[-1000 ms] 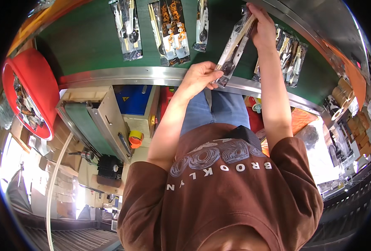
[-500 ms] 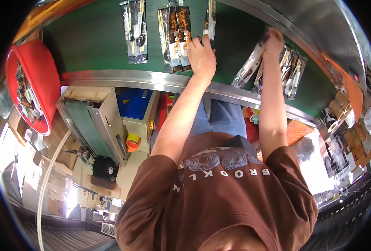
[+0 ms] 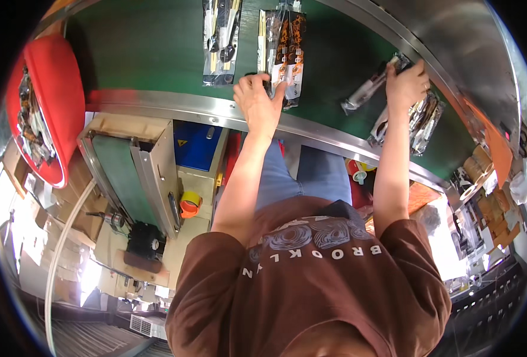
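My left hand [image 3: 257, 106] is at the near end of a row of clear and black cutlery packets with orange print [image 3: 290, 56]. Its fingers and thumb close round the lower corner of the leftmost packet [image 3: 263, 41], which shows chopsticks. My right hand [image 3: 406, 89], fingers apart, is over the upper end of a slanted cutlery packet [image 3: 364, 92]. Just under and beside that hand, more packets [image 3: 427, 122] lie in an overlapping pile. Farther left lies a pair of packets [image 3: 220, 44] with black spoons and chopsticks.
The packets lie on a green conveyor belt [image 3: 150, 53] with a metal rail [image 3: 174, 102] along its near edge. A red tub [image 3: 58, 101] holding packets stands at the left. Below the rail are a smaller green conveyor [image 3: 124, 172] and a yellow-orange tape roll [image 3: 190, 204].
My left hand has moved left across the row to the leftmost packet. The packet formerly beside it no longer shows there. My right hand's fingers have spread over the slanted packet.
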Tool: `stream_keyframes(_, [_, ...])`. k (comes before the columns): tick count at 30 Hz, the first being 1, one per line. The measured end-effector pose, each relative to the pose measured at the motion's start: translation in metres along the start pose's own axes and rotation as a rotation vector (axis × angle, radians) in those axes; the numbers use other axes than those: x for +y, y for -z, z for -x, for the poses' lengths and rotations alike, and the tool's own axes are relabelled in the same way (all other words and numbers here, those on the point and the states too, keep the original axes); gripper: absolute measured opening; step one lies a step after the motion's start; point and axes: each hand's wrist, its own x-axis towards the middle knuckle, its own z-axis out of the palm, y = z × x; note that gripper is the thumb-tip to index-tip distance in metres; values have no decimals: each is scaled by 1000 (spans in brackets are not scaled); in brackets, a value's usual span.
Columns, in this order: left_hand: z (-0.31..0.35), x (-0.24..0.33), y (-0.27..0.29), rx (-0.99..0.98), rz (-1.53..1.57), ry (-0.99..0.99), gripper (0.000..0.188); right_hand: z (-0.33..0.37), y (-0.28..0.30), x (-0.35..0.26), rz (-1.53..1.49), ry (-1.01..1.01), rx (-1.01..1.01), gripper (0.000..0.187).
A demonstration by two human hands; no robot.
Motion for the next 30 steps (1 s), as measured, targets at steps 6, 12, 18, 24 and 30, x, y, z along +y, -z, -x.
stream_keyframes(6, [-1, 10, 6, -224, 224, -235, 24, 76, 17, -117, -859, -26, -350, 72])
stream_keyframes(12, [-19, -23, 31, -248, 369, -81, 20, 69, 15, -106, -1546, -571, -838, 18])
stream_keyframes(18, [-41, -19, 45, -777, 986, 507, 28, 55, 48, -76, -1982, -890, -1046, 18])
stream_keyframes(24, [-41, -15, 38, -456, 159, 86, 29, 55, 33, -4, -1291, -756, -757, 37])
stream_keyframes(30, [-30, -21, 14, -435, -44, 88, 36, 55, 15, -49, -755, -357, -474, 46])
